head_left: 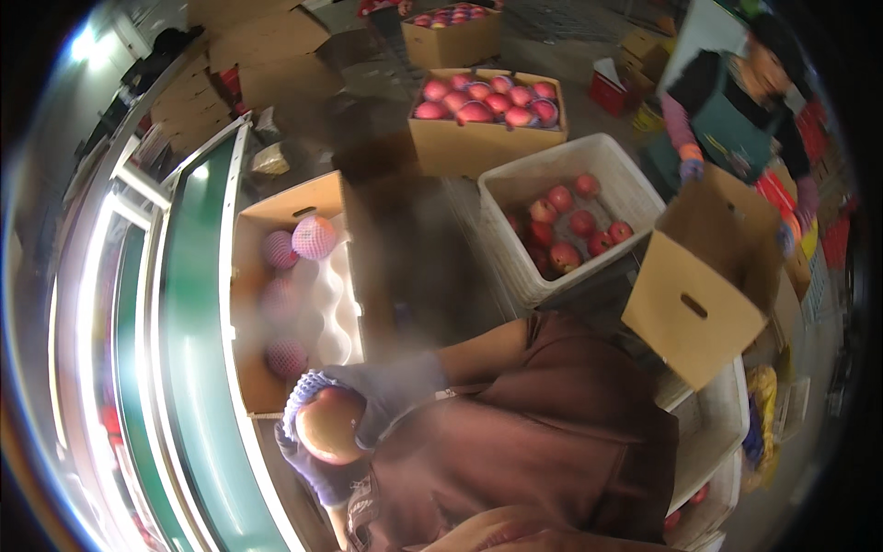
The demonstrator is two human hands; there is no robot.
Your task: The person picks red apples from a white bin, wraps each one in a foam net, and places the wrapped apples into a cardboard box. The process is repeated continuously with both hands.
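Observation:
Both my hands are in grey-purple gloves at the lower middle of the head view. My right hand (pixel 393 397) grips a red and yellow apple (pixel 330 426) from the right side. My left hand (pixel 310 466) cups the same apple from below. A pale purple foam net (pixel 300 400) covers its upper left side. Just beyond my hands, a cardboard box (pixel 256 386) holds a white molded tray (pixel 341 303). Several apples in pink foam nets (pixel 314 238) sit in it along the left and at the far end.
A green conveyor belt (pixel 200 290) runs beside the box on the left. A white crate (pixel 638 162) holds loose apples. Behind it stands a cardboard box full of apples (pixel 490 148). At right, a co-worker (pixel 731 124) holds an open cardboard box (pixel 690 310) above stacked white crates (pixel 741 414).

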